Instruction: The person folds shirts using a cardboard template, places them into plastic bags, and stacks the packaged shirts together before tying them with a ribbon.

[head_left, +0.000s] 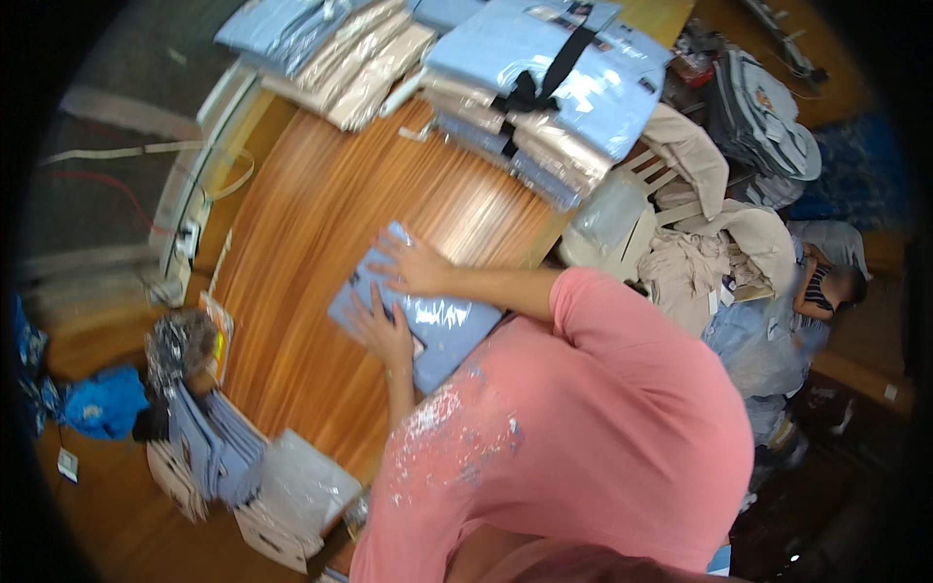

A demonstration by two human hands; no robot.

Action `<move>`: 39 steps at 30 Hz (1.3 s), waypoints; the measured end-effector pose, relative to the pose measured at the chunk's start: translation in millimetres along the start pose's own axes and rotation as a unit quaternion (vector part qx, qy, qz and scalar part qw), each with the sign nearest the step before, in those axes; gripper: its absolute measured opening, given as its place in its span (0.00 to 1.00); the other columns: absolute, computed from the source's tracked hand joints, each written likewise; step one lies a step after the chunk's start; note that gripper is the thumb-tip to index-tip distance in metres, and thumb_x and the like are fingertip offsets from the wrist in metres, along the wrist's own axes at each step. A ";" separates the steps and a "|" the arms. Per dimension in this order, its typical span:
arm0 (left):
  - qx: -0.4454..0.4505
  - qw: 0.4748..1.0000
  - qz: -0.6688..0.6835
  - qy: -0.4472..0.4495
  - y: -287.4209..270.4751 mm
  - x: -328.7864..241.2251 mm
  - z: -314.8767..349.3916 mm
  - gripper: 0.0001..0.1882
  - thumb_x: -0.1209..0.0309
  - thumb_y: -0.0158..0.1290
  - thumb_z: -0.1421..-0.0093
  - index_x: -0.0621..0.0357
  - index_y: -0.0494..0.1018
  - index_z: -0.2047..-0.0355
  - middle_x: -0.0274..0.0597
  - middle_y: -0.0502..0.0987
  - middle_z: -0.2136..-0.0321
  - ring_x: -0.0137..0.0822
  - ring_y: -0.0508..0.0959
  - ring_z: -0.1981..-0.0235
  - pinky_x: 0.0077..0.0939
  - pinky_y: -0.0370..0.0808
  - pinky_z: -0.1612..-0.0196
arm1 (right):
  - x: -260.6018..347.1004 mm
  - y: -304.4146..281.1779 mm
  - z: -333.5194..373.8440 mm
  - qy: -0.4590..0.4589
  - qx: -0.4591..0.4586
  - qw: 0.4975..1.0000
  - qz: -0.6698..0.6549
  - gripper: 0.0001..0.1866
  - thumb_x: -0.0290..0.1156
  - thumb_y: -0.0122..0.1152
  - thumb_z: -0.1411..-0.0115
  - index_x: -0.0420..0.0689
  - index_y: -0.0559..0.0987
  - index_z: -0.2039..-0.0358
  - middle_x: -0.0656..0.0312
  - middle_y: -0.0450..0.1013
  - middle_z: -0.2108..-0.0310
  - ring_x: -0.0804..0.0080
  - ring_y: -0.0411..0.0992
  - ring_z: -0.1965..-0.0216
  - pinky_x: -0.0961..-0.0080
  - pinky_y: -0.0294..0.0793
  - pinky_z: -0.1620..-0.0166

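Note:
A folded light-blue garment in a shiny clear plastic bag lies on the wooden table, partly covered by my pink-sleeved body. My left hand rests flat on its left side with the fingers spread. Farther up the package, my right hand is also laid flat, its fingers apart and pointing left. Both palms press on the plastic, and neither hand grips anything.
At the far table edge sit a ribbon-tied stack of bagged garments and another bagged pile. Folded clothes and plastic bags are at the near left. Chairs heaped with beige clothing stand right; a person is beyond.

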State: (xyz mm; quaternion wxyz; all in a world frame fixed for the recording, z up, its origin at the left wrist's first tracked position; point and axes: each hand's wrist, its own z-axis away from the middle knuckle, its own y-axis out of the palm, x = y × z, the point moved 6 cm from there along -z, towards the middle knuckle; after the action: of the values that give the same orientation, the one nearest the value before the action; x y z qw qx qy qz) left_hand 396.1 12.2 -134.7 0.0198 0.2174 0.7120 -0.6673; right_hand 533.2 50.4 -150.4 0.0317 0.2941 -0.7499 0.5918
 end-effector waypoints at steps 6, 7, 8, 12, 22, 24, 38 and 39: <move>-0.020 1.000 -0.022 0.010 -2.4 1.2 -1.6 0.28 0.56 0.48 0.44 0.39 0.60 0.41 0.50 0.51 0.38 0.61 0.46 0.38 0.65 0.41 0.42 | 10.9 -11.1 -1.8 0.015 0.009 1.000 -0.012 0.24 0.49 0.42 0.40 0.59 0.68 0.45 0.53 0.52 0.38 0.53 0.45 0.36 0.47 0.36 0.37; -0.026 0.999 -0.024 0.013 -2.7 1.5 -2.0 0.29 0.55 0.49 0.44 0.40 0.61 0.42 0.50 0.52 0.39 0.62 0.47 0.38 0.65 0.42 0.43 | 11.3 -10.4 -3.0 0.014 0.005 1.000 -0.009 0.24 0.50 0.42 0.40 0.59 0.68 0.45 0.54 0.52 0.38 0.53 0.45 0.36 0.47 0.37 0.37; -0.027 0.999 -0.024 0.011 -2.2 2.4 -1.9 0.29 0.55 0.49 0.44 0.39 0.61 0.42 0.50 0.52 0.39 0.62 0.47 0.38 0.66 0.42 0.43 | 11.8 -8.5 -3.2 0.013 0.010 1.000 -0.002 0.24 0.50 0.42 0.40 0.59 0.68 0.45 0.54 0.52 0.38 0.54 0.45 0.36 0.47 0.36 0.37; -0.042 0.999 -0.018 0.017 -1.2 4.7 -5.2 0.28 0.54 0.48 0.44 0.38 0.61 0.42 0.50 0.53 0.39 0.61 0.47 0.38 0.68 0.42 0.44 | 9.3 -5.6 -6.6 0.006 -0.001 1.000 0.015 0.24 0.50 0.42 0.40 0.59 0.68 0.45 0.52 0.53 0.38 0.54 0.45 0.36 0.47 0.36 0.38; -0.106 0.970 0.217 -0.028 -25.4 17.0 -9.2 0.30 0.55 0.51 0.44 0.46 0.60 0.42 0.52 0.51 0.39 0.59 0.42 0.37 0.68 0.38 0.43 | 37.9 -196.8 7.1 0.118 0.099 0.878 -0.454 0.27 0.40 0.52 0.40 0.40 0.65 0.44 0.54 0.65 0.46 0.65 0.63 0.44 0.69 0.58 0.42; -0.145 0.961 0.234 0.031 -62.1 -14.7 -15.1 0.27 0.60 0.52 0.43 0.56 0.62 0.45 0.53 0.56 0.43 0.56 0.50 0.39 0.57 0.45 0.41 | 21.0 -284.4 27.9 0.071 0.053 0.942 -0.323 0.24 0.39 0.50 0.41 0.36 0.69 0.49 0.55 0.71 0.54 0.65 0.67 0.50 0.73 0.61 0.45; 0.142 0.672 0.722 -0.086 55.8 -243.4 -106.3 0.50 0.38 0.39 0.43 0.74 0.39 0.40 0.63 0.51 0.41 0.47 0.53 0.39 0.32 0.52 0.39 | -357.8 -359.6 41.7 0.544 0.065 0.806 -0.225 0.35 0.60 0.43 0.41 0.39 0.70 0.50 0.57 0.71 0.55 0.68 0.67 0.52 0.72 0.63 0.48; 0.145 0.666 0.726 -0.092 52.8 -251.1 -109.2 0.55 0.36 0.39 0.45 0.75 0.34 0.40 0.66 0.46 0.40 0.48 0.49 0.37 0.32 0.49 0.38 | -360.1 -344.3 44.4 0.554 0.064 0.800 -0.222 0.35 0.60 0.43 0.41 0.39 0.70 0.50 0.57 0.71 0.55 0.68 0.67 0.52 0.72 0.63 0.48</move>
State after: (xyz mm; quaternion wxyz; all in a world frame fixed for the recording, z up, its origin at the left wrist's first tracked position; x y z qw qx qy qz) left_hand 669.6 46.6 -92.6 0.5314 0.6034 0.2180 -0.5532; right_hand 1008.4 111.8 -6.9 0.5533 0.0759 -0.4793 0.6770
